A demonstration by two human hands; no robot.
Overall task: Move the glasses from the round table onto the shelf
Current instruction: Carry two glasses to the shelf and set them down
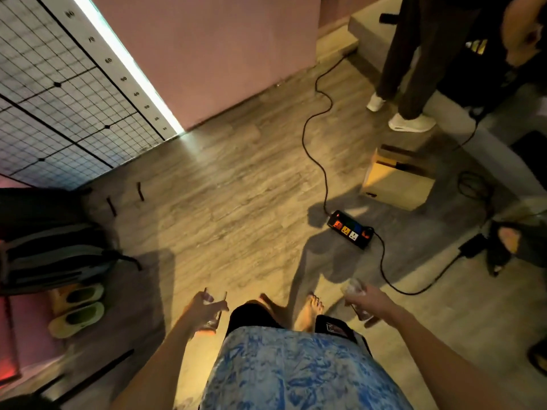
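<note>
I look down at a wooden floor with a clear drinking glass in each hand. My left hand (204,307) grips a tall clear glass (213,318) low at the left of my body. Out to the right, my right hand (370,298) holds a second clear glass (353,291), which is blurred by motion. My bare feet (307,309) show between the two hands. Neither the round table nor the shelf is in view.
A black power strip (350,229) with its cable (313,137) lies on the floor ahead right. A cardboard box (396,182) stands beyond it, and another person's legs (408,69) stand far right. Bags (53,247) and green slippers (78,309) lie left.
</note>
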